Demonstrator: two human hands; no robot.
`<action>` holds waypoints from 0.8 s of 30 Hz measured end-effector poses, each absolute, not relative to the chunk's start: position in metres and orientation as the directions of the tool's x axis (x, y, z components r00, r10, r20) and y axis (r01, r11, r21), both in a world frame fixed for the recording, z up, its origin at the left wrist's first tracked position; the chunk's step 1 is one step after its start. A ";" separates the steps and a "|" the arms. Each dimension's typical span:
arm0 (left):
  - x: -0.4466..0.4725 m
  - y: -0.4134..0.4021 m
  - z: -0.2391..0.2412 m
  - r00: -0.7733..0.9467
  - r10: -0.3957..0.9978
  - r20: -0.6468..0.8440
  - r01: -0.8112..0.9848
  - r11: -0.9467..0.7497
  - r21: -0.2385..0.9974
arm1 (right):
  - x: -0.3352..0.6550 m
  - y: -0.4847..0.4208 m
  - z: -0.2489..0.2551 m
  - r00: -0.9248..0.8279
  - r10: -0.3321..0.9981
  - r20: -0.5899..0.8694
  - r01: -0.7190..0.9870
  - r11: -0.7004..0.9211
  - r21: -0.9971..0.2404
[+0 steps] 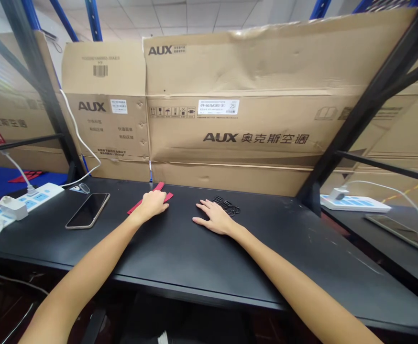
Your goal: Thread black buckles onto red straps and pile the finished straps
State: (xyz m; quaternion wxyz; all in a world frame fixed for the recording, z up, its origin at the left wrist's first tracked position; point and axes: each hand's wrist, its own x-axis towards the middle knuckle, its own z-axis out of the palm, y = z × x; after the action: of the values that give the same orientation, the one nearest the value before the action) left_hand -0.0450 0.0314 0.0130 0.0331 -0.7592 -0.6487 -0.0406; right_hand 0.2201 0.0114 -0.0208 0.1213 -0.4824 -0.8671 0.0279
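Black bench [180, 258], backed by AUX cardboard cartons [230, 129]. Left hand [154, 203] lies on the red strips [159, 186] at the bench's rear centre, fingers curled; whether it grips them cannot be told. Right hand [214, 217] lies flat, fingers spread, holding nothing, with small black rings [228, 205] just beyond its fingertips. Smartphone [88, 210] lies face up to the left, with a white power strip [38, 197] further left.

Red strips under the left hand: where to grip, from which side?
Likely the far ends of the red strips, poking out past the left hand; come from the far side. They lie flat and thin on the black table, so peel an edge up; the hand covers their middle.
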 end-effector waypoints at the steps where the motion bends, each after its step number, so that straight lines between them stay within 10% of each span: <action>1: -0.045 0.031 0.011 0.149 0.984 0.100 0.989 -0.148 -0.021 | 0.220 0.011 -0.021 -0.501 0.844 0.192 0.834 0.530 -0.154; 9: -0.043 0.033 0.000 0.190 0.977 0.100 0.981 -0.186 -0.051 | 0.216 0.007 -0.022 -0.381 0.894 0.236 0.903 0.414 -0.111; 24: -0.044 0.048 -0.006 0.296 0.940 0.169 0.903 -0.333 0.272 | 0.285 0.057 -0.023 0.146 0.934 0.327 0.977 -0.083 -0.197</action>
State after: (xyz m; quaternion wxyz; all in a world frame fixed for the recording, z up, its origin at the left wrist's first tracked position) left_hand -0.0438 0.0482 -0.0062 -0.0622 -0.8026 -0.5741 -0.1497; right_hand 0.2854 0.0568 -0.0229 0.1859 -0.7337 -0.6509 -0.0580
